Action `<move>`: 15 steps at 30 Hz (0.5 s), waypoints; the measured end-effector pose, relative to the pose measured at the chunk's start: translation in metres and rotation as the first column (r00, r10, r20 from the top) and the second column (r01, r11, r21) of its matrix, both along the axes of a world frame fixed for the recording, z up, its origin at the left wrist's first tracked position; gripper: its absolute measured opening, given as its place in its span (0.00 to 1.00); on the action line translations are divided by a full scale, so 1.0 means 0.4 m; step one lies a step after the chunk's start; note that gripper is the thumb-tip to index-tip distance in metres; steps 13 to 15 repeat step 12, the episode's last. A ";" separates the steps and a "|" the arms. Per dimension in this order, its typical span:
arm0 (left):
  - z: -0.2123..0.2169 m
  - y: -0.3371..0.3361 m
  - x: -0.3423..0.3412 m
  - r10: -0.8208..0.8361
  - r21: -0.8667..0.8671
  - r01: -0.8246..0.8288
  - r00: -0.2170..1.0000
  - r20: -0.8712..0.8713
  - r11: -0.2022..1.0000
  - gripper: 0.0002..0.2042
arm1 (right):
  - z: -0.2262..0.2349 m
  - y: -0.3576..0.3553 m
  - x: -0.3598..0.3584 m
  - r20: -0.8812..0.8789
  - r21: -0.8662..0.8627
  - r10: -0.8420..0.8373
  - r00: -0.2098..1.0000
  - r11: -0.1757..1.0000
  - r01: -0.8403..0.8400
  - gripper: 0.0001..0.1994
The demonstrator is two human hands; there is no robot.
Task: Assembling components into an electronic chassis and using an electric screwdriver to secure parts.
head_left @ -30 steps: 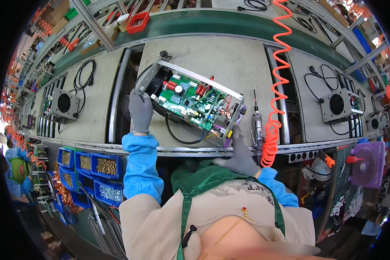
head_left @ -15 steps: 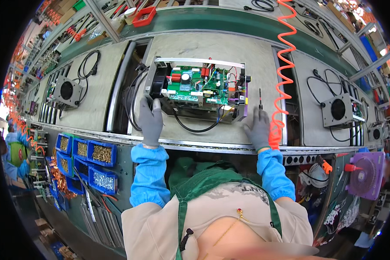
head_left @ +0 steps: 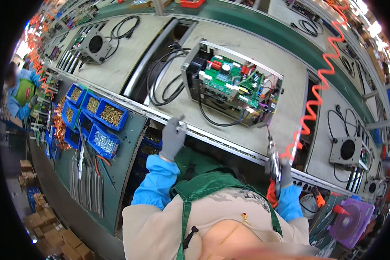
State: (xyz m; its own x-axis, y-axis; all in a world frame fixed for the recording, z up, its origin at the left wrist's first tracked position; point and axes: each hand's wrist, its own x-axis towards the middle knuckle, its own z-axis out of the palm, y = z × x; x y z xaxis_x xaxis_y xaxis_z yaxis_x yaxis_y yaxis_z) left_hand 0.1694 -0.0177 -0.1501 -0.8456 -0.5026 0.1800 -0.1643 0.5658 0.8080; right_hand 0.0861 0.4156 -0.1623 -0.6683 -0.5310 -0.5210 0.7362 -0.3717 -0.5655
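Note:
In my gloved right hand [head_left: 285,172] is a silver air screwdriver [head_left: 272,161], its bit pointing up toward the near right corner of an opened electrical unit. This unit [head_left: 194,82] has a metal frame, a black fan at its left end and a green circuit board [head_left: 221,81] on top. My gloved left hand [head_left: 173,139] is over the bench's near edge, apart from the unit, its fingers drawn together. Something small and pale shows at those fingertips, too small to name. A black cable [head_left: 214,123] loops along the unit's near side.
Blue bins [head_left: 110,115] of screws and small metal parts stand at the left. An orange coiled air hose [head_left: 312,104] hangs at the right. Similar fan units [head_left: 347,149] sit on neighbouring boards. A purple fan [head_left: 352,221] is at lower right; another person [head_left: 21,93] works far left.
My view has turned leftward. My right hand has taken up the air screwdriver and drawn it back to the bench edge. My left hand has left the unit's side, and its fingers have closed.

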 end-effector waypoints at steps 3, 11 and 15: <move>-0.033 -0.157 -0.069 0.271 0.107 -0.260 0.957 -0.108 0.960 0.16 | 0.010 -0.037 0.135 0.086 -0.108 0.056 0.995 0.993 -0.046 0.39; -0.084 -0.461 -0.317 0.301 -0.007 -0.393 0.694 0.654 0.920 0.47 | 0.040 -0.105 0.271 0.073 0.149 0.111 0.991 0.981 -0.121 0.39; -0.091 -0.476 -0.336 0.291 0.004 -0.386 0.703 0.649 0.922 0.47 | 0.039 -0.116 0.265 0.064 0.157 0.104 0.993 0.981 -0.113 0.39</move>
